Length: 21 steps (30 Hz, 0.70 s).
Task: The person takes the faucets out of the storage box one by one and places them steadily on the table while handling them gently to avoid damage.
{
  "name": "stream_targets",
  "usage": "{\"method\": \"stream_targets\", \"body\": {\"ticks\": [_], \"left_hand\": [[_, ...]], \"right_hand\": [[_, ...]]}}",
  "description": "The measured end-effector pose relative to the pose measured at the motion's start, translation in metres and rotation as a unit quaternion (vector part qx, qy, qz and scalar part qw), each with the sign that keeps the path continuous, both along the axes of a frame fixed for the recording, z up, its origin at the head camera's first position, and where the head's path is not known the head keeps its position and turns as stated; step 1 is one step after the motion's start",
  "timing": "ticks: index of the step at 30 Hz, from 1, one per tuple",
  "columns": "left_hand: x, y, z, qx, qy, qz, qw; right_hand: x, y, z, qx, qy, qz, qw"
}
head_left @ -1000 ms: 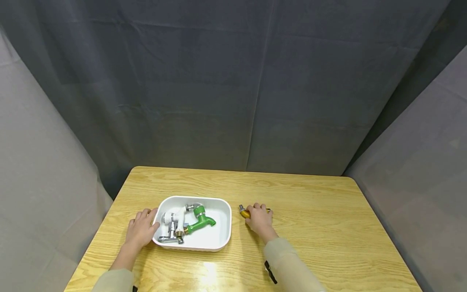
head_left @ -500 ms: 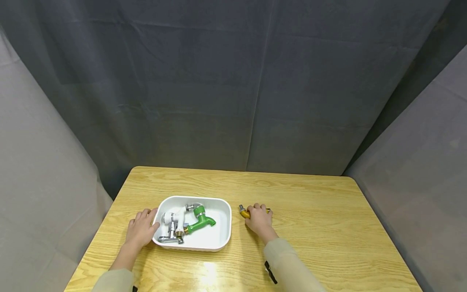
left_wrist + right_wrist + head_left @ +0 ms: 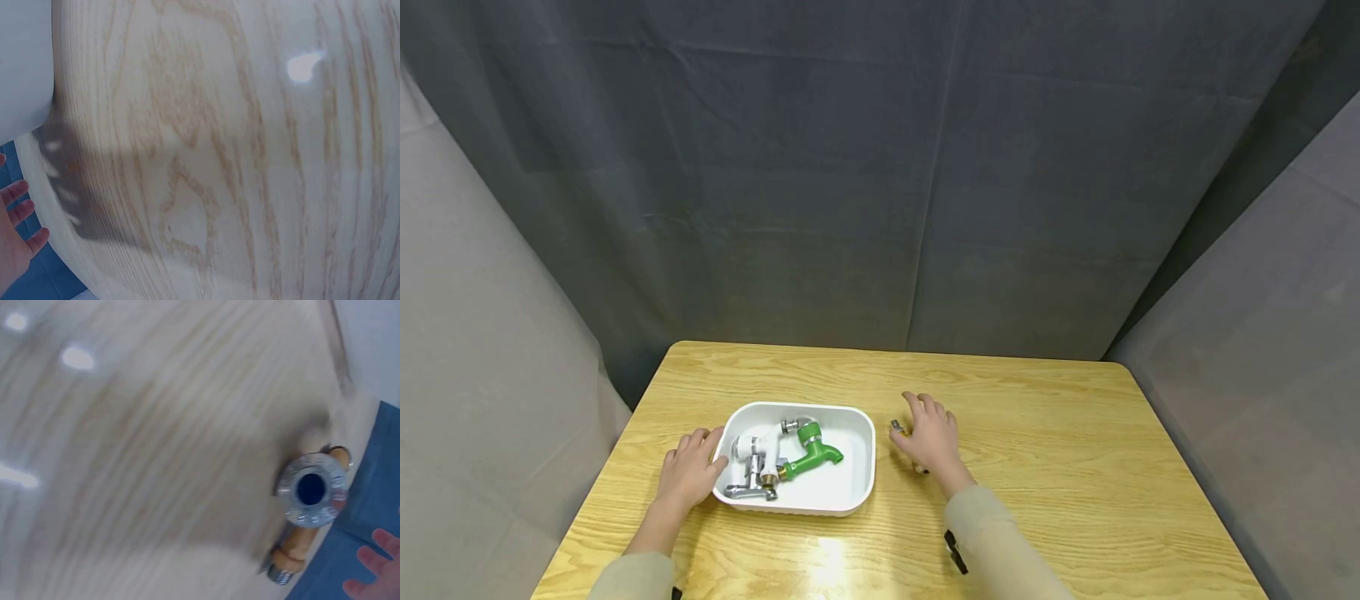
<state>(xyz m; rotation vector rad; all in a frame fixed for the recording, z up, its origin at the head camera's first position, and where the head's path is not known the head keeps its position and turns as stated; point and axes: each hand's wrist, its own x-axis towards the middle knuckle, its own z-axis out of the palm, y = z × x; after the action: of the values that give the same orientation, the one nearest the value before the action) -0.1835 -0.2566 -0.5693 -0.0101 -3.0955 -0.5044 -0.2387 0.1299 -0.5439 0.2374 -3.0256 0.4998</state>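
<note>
My left hand (image 3: 688,473) rests against the left rim of a white tray (image 3: 856,483), its fingers extended and the thumb over the edge. Inside the tray lie a green tap (image 3: 814,457), a white tap (image 3: 770,460) and a chrome tap (image 3: 748,492). To the right, my right hand (image 3: 931,437) spreads its fingers above a brass-yellow tap, mostly hidden in the head view except its metal end (image 3: 897,426). The right wrist view shows this brass tap (image 3: 300,542) lying on the table, its round silver face upward, apart from the fingers (image 3: 374,559).
Both hands work over a wood-grain table (image 3: 1060,467). A dark grey curtain (image 3: 820,183) hangs behind it, and pale cloth panels (image 3: 482,333) flank both sides. Another chrome fitting (image 3: 792,426) lies near the tray's back rim.
My right hand has released the brass tap and spread its fingers upward; the tap's other end now shows below the hand. The left hand and tray have stayed put.
</note>
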Motion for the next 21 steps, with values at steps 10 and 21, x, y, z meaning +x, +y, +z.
{"method": "stream_targets", "body": {"ticks": [10, 21], "left_hand": [[0.0, 0.0, 0.0, 0.0, -0.006, 0.002, 1.0], [0.0, 0.0, 0.0, -0.001, -0.001, 0.0, 1.0]], "right_hand": [[-0.001, -0.022, 0.022, -0.021, 0.085, 0.065, 0.994], [0.006, -0.057, 0.034, -0.007, 0.099, 0.149, 0.984]]}}
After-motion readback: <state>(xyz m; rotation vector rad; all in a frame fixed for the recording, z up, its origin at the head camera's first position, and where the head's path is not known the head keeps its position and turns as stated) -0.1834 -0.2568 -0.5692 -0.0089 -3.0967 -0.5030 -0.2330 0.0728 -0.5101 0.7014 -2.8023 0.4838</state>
